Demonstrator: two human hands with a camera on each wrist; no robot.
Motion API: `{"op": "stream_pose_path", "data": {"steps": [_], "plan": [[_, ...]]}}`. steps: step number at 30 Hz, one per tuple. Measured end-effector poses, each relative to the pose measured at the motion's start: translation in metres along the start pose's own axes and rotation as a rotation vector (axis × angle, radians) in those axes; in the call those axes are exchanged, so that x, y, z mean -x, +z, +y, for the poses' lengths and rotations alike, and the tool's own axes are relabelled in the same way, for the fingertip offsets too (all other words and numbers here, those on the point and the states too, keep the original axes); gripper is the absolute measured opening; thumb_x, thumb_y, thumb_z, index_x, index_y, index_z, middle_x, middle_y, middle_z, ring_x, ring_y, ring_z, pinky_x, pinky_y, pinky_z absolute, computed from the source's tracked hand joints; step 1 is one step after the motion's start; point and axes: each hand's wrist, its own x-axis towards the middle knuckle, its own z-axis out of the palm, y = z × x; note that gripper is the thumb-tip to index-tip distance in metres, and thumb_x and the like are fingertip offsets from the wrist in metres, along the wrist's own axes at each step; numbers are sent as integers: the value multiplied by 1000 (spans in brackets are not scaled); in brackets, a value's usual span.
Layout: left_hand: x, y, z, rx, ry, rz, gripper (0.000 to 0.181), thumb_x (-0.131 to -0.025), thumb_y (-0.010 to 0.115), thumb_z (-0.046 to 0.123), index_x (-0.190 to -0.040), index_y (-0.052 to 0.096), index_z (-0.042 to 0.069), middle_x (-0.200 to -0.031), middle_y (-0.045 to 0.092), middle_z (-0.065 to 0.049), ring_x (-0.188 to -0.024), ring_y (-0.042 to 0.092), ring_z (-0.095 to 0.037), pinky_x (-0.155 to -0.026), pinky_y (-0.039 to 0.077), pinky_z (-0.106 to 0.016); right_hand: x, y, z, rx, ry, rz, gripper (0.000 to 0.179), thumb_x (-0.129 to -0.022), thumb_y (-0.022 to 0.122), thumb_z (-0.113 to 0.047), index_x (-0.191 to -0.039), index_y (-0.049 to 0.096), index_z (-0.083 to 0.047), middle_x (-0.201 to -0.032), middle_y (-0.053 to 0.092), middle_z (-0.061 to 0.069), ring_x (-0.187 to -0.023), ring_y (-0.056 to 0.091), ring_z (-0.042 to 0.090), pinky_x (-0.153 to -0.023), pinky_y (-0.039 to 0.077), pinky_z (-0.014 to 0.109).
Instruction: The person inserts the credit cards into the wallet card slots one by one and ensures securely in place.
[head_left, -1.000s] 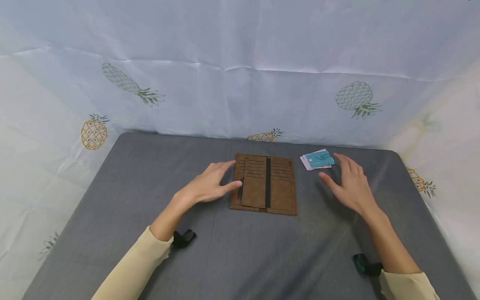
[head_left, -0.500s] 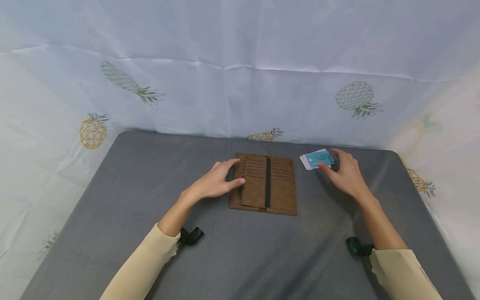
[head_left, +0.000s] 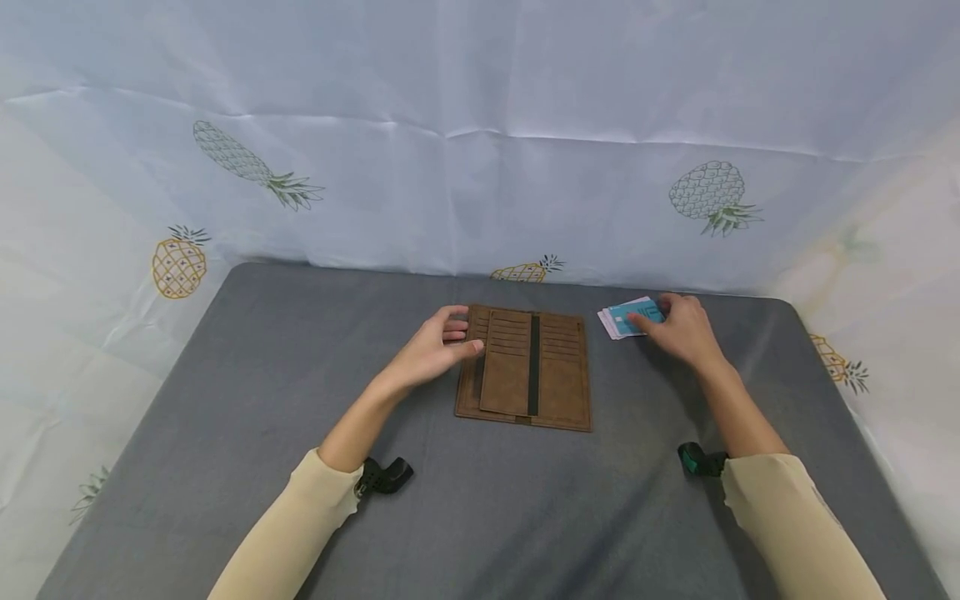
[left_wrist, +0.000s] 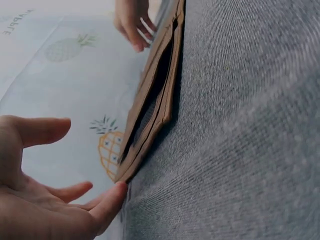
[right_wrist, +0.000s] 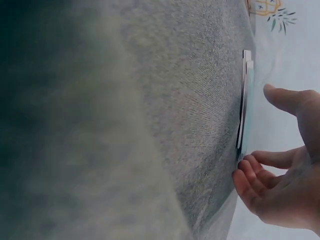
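A brown leather wallet [head_left: 506, 379] lies unfolded in the middle of the grey-covered table, with rows of card slots and a dark strip between its panels. My left hand [head_left: 429, 354] is at its left edge; in the left wrist view one fingertip [left_wrist: 120, 190] meets the wallet's corner while the thumb stays apart. To the right lies a small stack of cards [head_left: 624, 318], a blue one on top. My right hand [head_left: 686, 333] reaches over the stack's right end. In the right wrist view, its fingertips [right_wrist: 245, 165] are right at the cards' end, and the thumb is raised above them.
A grey cloth [head_left: 360, 542] covers the table. Behind it hangs a pale curtain [head_left: 465, 192] printed with pineapples. Dark camera mounts stick out at the left wrist [head_left: 386, 477] and right wrist [head_left: 701, 460].
My right hand has moved left and away from me to the cards, covering part of the blue one. The left hand has shifted slightly, its fingers bending at the wallet's edge.
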Motion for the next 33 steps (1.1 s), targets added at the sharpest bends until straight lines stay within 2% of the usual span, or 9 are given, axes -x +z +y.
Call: {"op": "stream_pose_path", "data": {"steps": [3, 5, 9, 11, 15, 21, 27, 33], "plan": [[0, 0, 0, 52, -11, 8, 75, -105, 69, 28, -169, 33, 11, -168, 45, -22, -155, 48, -41, -125, 45, -59, -4, -1, 0, 11, -26, 7, 69, -104, 71, -39, -131, 62, 24, -121, 65, 45, -111, 62, 55, -94, 53, 67], [0, 0, 0, 94, -17, 17, 75, -105, 70, 25, -169, 34, 11, -167, 46, -21, -155, 49, -41, -125, 45, -59, -5, -1, 1, 15, -32, 1, 68, -103, 72, -39, -129, 64, 23, -118, 68, 43, -107, 65, 54, -92, 54, 65], [-2, 0, -2, 183, -26, 30, 75, -102, 72, 20, -168, 36, 10, -166, 48, -21, -153, 51, -41, -125, 45, -58, -7, -1, 1, 17, 1, -30, 75, -102, 74, -39, -141, 57, 23, -133, 64, 44, -125, 60, 57, -104, 51, 69], [-3, 0, -3, 225, -28, 29, 75, -102, 72, 17, -167, 35, 9, -166, 47, -21, -153, 51, -41, -126, 45, -57, -7, -1, 2, 7, 20, -41, 78, -102, 74, -39, -144, 54, 23, -137, 61, 44, -129, 57, 57, -107, 50, 69], [-5, 0, -7, 327, -31, 7, 76, -103, 69, 13, -169, 32, 6, -167, 44, -22, -154, 50, -42, -127, 44, -56, -8, 0, 3, -44, 66, -58, 83, -101, 75, -40, -149, 46, 22, -142, 53, 44, -128, 51, 55, -107, 48, 67], [-8, -2, -14, 477, -54, -38, 73, -105, 64, 6, -169, 30, 3, -171, 39, -21, -154, 49, -41, -131, 40, -53, -6, 1, 7, -126, 107, -58, 87, -100, 76, -40, -152, 40, 19, -146, 46, 43, -128, 51, 52, -108, 48, 66], [-9, -2, -19, 518, -58, -63, 69, -106, 60, 0, -169, 31, 3, -173, 36, -19, -161, 41, -35, -130, 41, -48, -4, 2, 11, -235, 130, -76, 87, -100, 77, -38, -156, 37, 15, -152, 44, 39, -137, 47, 50, -112, 46, 61], [-10, -2, -26, 495, -25, -65, 67, -107, 60, -4, -169, 35, 7, -173, 38, -16, -161, 41, -32, -115, 52, -28, -4, 1, 13, -303, 153, -86, 83, -100, 79, -35, -156, 40, 12, -150, 46, 33, -130, 48, 41, -103, 46, 44]]}}
